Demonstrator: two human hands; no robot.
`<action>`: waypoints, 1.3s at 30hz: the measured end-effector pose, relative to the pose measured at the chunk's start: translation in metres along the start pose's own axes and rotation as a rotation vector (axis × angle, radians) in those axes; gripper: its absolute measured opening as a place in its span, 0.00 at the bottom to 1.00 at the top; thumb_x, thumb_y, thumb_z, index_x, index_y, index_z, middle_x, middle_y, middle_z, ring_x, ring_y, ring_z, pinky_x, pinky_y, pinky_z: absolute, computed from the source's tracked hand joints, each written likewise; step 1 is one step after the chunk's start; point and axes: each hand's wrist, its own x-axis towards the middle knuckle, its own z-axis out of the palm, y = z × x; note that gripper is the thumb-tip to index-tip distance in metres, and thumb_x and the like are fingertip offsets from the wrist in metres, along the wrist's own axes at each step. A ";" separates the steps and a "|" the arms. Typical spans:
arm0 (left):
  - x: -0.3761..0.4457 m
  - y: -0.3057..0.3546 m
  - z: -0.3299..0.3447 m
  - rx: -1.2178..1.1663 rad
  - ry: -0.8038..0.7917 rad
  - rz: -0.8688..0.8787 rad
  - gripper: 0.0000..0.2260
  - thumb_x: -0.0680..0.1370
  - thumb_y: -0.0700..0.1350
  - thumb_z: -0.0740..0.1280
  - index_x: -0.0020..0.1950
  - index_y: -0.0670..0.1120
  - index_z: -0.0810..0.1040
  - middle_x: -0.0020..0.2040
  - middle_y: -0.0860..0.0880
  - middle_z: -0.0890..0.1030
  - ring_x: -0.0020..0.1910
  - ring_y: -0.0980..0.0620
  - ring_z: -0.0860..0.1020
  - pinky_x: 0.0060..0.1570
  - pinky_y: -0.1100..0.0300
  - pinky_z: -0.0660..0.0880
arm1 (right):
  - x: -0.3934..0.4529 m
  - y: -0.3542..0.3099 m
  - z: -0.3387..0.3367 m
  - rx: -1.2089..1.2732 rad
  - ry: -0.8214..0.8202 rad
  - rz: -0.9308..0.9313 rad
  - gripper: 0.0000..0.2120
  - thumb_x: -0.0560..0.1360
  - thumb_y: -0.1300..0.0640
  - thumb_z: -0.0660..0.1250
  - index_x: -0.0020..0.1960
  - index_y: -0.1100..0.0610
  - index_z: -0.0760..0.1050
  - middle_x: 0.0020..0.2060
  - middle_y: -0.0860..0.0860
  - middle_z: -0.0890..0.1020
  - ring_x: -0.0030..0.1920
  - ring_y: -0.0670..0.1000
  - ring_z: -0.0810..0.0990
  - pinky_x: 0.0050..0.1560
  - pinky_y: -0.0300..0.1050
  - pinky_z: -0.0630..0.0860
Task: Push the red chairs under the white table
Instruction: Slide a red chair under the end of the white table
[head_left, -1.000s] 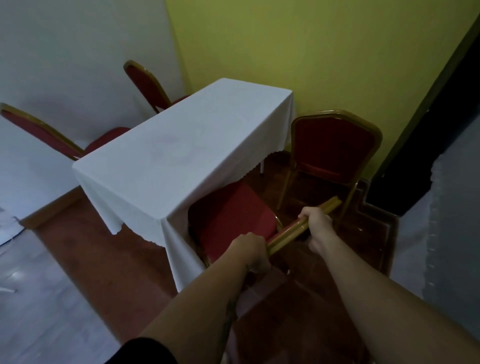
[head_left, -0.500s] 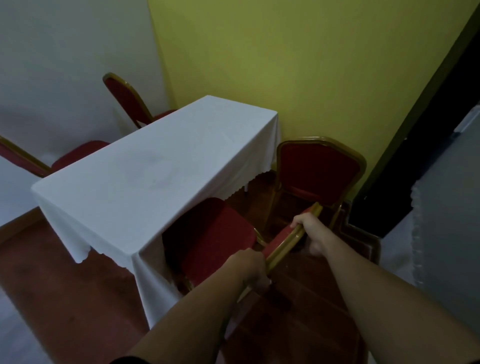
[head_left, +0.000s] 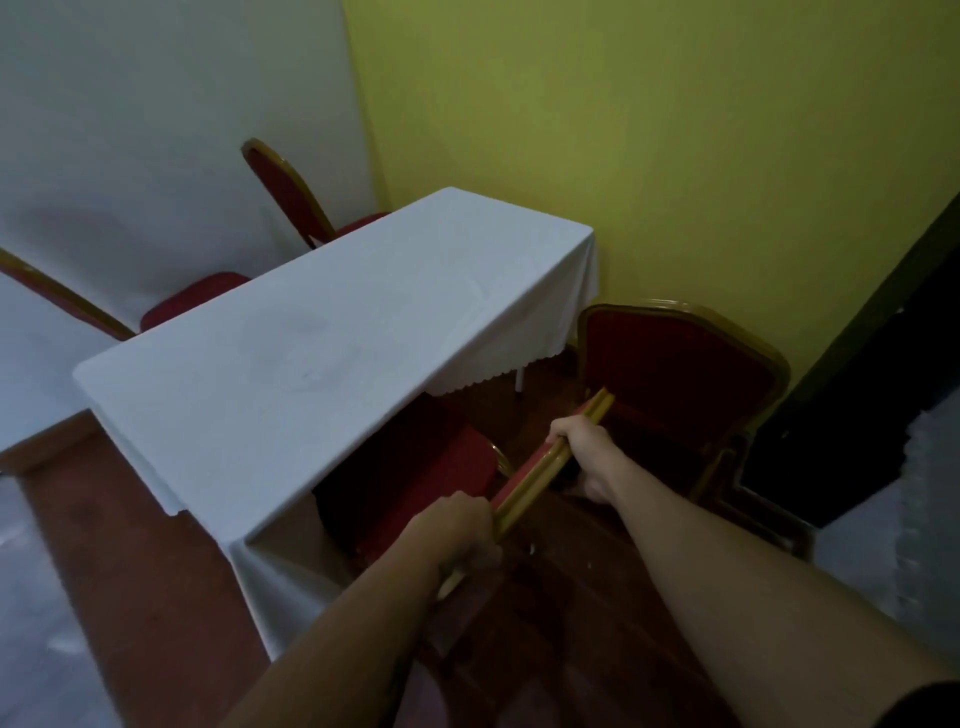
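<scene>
A yellow wall (head_left: 675, 156) fills the upper right of the frame and a white wall (head_left: 156, 104) the upper left, with dark reddish floor (head_left: 130, 571) below. The white table (head_left: 322, 353), draped in a cloth, runs diagonally through the centre. Your left hand (head_left: 457, 535) and right hand (head_left: 582, 457) are both wrapped shut around the gold top rail of the near red chair (head_left: 431, 478), low and centre; its seat is partly under the cloth edge already. Three more red chairs remain out: one at the right (head_left: 675, 374), one at the top centre (head_left: 280, 187), one at the left edge (head_left: 192, 296).

Push level and straight along the seat's line, both hands sharing the load evenly so the chair does not twist. Watch the hanging cloth: it could likely catch on the seat and drag. Ease off once the backrest nears the table edge, then release.
</scene>
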 end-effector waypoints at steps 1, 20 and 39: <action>0.005 0.000 -0.003 -0.008 0.011 -0.027 0.19 0.77 0.52 0.67 0.64 0.45 0.75 0.56 0.45 0.78 0.51 0.44 0.79 0.46 0.54 0.75 | 0.009 -0.003 0.000 -0.006 -0.020 -0.007 0.28 0.60 0.55 0.69 0.59 0.62 0.74 0.44 0.58 0.79 0.47 0.59 0.82 0.56 0.62 0.79; 0.104 0.071 -0.144 -0.192 0.026 0.057 0.26 0.78 0.56 0.66 0.74 0.50 0.70 0.68 0.49 0.75 0.64 0.47 0.75 0.63 0.50 0.73 | 0.101 -0.099 -0.086 -0.374 -0.031 -0.289 0.44 0.75 0.47 0.72 0.83 0.51 0.51 0.78 0.57 0.65 0.73 0.62 0.69 0.68 0.62 0.72; 0.285 0.192 -0.216 0.196 0.260 0.431 0.44 0.74 0.59 0.71 0.82 0.51 0.48 0.82 0.42 0.48 0.78 0.36 0.55 0.72 0.39 0.62 | 0.126 -0.122 -0.243 -1.131 0.411 -0.232 0.44 0.72 0.54 0.67 0.83 0.48 0.50 0.78 0.51 0.63 0.77 0.58 0.61 0.74 0.60 0.62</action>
